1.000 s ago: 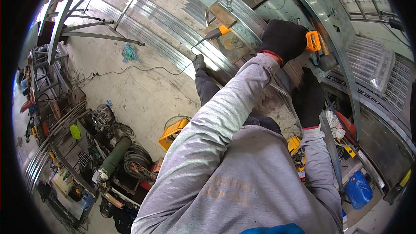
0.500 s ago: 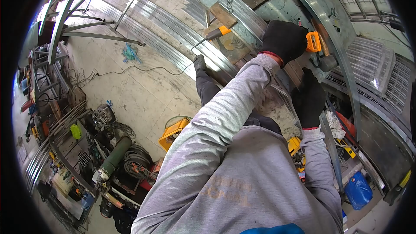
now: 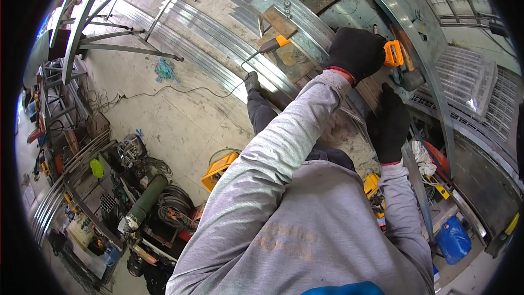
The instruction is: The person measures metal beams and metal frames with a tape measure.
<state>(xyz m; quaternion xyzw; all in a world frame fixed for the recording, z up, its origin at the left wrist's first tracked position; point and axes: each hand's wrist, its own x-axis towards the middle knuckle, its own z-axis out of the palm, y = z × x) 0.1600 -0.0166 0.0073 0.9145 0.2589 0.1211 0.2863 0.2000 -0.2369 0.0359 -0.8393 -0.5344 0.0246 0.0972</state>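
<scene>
My left hand (image 3: 357,54), in a black glove with a red cuff, is closed over the metal strips (image 3: 305,19) on the workbench. What its fingers hold is hidden beneath the glove. Nearer my body, my right hand (image 3: 388,125), gloved in black too, lies stretched out beside a brownish flat piece (image 3: 373,90), fingers pointing away from me. Just right of my left hand is an orange handle (image 3: 393,53). A hammer (image 3: 413,80) rests beyond it, close to the curved metal bar (image 3: 390,11). Left of my left hand lies an orange-and-black corded tool (image 3: 274,44).
Long metal profiles (image 3: 207,38) cover the floor at upper left, with a cable (image 3: 185,88) crossing it. A yellow case (image 3: 219,170) stands by my left arm. A green cylinder (image 3: 146,199) lies among tools. A blue bag (image 3: 453,240) is at lower right.
Both hands stay nearly where they were. My left hand has shifted very slightly, and the whole view has tilted a little.
</scene>
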